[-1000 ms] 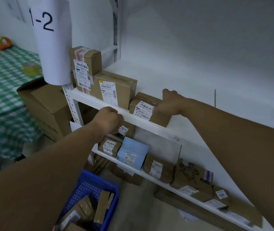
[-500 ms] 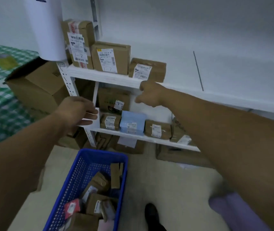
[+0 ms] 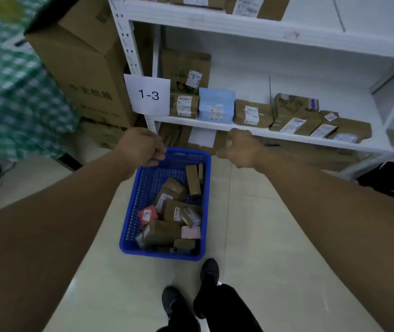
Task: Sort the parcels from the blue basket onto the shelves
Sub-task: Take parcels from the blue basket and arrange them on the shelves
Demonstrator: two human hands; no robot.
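The blue basket (image 3: 143, 188) stands on the floor in front of the shelves, holding several brown parcels (image 3: 167, 232), a red one (image 3: 146, 215) and a pink one (image 3: 191, 232). My left hand (image 3: 140, 146) hovers at the basket's far left corner with its fingers bent down near the rim and nothing in them. My right hand (image 3: 241, 149) hangs loosely curled just past the far right corner, also with nothing in it. Behind the hands, the middle shelf (image 3: 287, 137), labelled 1-3 (image 3: 150, 95), carries a row of brown parcels and a light blue one (image 3: 216, 105).
The upper shelf (image 3: 239, 27) holds parcels at its left end. A tall brown carton (image 3: 83, 63) stands left of the rack, beside a green checked cloth (image 3: 11, 92). My shoes (image 3: 210, 271) are just behind the basket. A black object (image 3: 387, 179) lies under the shelf at right.
Both hands left the upper shelf, where a brown parcel now stands, and dropped to just above the basket's far end. My view tilted down to the floor.
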